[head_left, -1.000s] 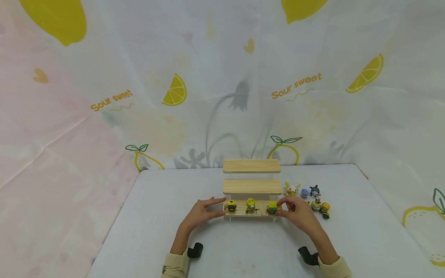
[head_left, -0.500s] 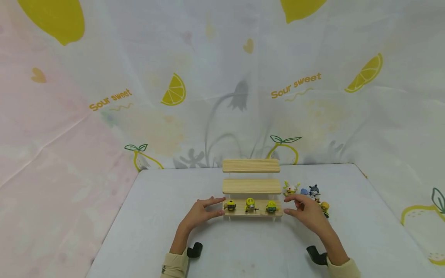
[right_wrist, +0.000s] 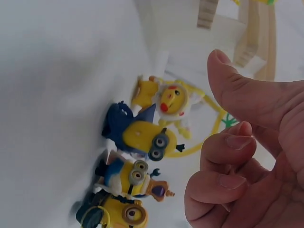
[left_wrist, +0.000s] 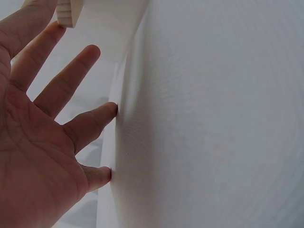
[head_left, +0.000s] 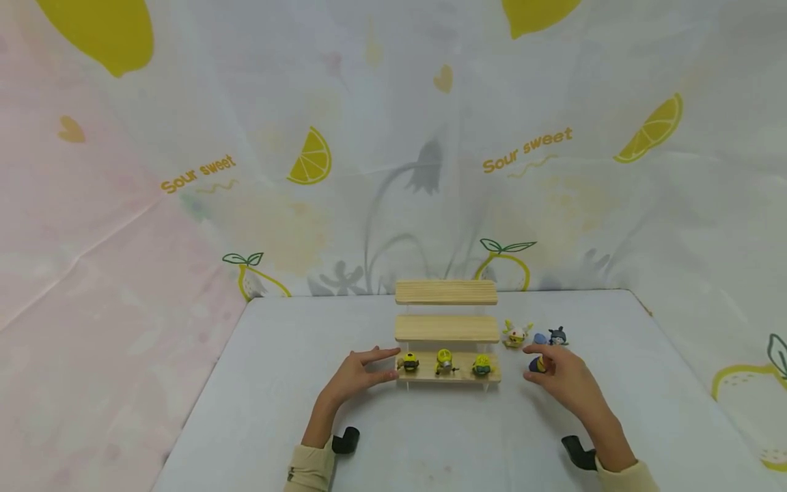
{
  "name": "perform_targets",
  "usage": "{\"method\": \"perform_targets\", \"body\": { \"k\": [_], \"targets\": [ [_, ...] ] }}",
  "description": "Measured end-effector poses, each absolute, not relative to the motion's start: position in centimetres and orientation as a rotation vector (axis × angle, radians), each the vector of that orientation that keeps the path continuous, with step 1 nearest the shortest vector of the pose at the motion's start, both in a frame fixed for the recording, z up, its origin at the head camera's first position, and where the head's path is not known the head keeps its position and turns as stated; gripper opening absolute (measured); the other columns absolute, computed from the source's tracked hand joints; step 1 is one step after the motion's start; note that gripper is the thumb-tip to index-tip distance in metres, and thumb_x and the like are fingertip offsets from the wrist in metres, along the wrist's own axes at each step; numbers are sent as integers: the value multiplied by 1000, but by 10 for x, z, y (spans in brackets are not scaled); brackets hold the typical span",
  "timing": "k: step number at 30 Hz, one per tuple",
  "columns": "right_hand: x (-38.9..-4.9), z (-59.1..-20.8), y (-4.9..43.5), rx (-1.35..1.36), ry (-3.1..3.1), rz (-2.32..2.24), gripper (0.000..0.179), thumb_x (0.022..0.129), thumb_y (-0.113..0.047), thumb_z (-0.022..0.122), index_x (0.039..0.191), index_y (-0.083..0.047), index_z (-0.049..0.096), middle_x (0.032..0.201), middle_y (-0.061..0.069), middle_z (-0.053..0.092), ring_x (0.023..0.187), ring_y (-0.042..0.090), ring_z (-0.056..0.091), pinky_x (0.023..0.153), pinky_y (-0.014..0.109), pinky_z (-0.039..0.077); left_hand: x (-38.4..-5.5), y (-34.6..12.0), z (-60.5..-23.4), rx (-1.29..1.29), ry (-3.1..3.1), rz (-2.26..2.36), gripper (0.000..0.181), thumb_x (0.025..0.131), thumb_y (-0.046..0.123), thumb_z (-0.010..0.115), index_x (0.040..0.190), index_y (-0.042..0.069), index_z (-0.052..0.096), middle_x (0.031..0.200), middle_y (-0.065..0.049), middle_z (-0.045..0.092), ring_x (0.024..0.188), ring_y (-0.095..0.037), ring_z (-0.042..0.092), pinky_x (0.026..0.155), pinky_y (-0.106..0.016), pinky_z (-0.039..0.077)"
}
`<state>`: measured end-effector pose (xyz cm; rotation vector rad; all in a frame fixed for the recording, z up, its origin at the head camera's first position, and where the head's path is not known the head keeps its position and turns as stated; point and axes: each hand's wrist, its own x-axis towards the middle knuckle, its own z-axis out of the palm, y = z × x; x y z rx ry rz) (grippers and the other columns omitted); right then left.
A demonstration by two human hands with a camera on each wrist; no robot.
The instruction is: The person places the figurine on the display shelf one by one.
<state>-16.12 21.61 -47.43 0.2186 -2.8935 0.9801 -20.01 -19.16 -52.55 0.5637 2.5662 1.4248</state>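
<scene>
Fingers spread, my left hand (head_left: 356,376) is at the left end of a wooden three-tier display stand (head_left: 464,376); in the left wrist view a fingertip touches the end of a board (left_wrist: 66,16). Three yellow minion figures stand on the lowest board: left (head_left: 409,362), middle (head_left: 444,361) and right (head_left: 482,365). My right hand (head_left: 568,379) is among loose figures right of the stand, thumb and forefinger apart, holding nothing. The right wrist view has a blue-caped minion figure (right_wrist: 142,135), a minion figure with a sceptre-like piece (right_wrist: 130,175) and a one-eyed minion figure (right_wrist: 126,213) beside this hand.
Behind my right hand stand a white-hooded yellow figure (head_left: 516,335), a small light-blue piece (head_left: 540,338) and a dark-haired figure (head_left: 557,335). The stand's upper boards (head_left: 445,292) rise at the back of the white table (head_left: 295,342), near a lemon-print cloth (head_left: 393,225).
My right hand has let go of the right minion figure on the lowest board and moved right to the loose figures. The left hand has stayed at the stand's left end.
</scene>
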Motion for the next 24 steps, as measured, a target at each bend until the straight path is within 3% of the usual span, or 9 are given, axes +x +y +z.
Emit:
{"method": "perform_targets", "body": {
  "k": [4, 11, 24],
  "targets": [
    [-160, -473, 220, 178, -2948, 899, 42, 78, -12, 84, 117, -7, 69, 81, 2, 55, 73, 20, 49, 58, 34, 40, -200, -191, -526, 545, 2566, 1424, 49, 85, 39, 78, 131, 26, 67, 137, -5, 58, 138, -37, 38, 110, -70, -3],
    [-161, -470, 229, 150, -3003, 778, 45, 79, -16, 83, 121, -6, 68, 103, 14, 64, 91, 34, 63, 69, 50, 52, -199, -190, -525, 537, 2572, 1419, 49, 84, 41, 78, 130, 29, 67, 137, -5, 58, 138, -35, 38, 110, -70, -2],
    [-161, -471, 234, 94, -3045, 686, 43, 80, -13, 82, 121, -6, 69, 103, 16, 61, 80, 24, 59, 59, 41, 49, -199, -191, -525, 520, 2582, 1399, 50, 83, 43, 78, 130, 30, 67, 137, -6, 58, 138, -33, 39, 111, -69, -2]
  ]
}}
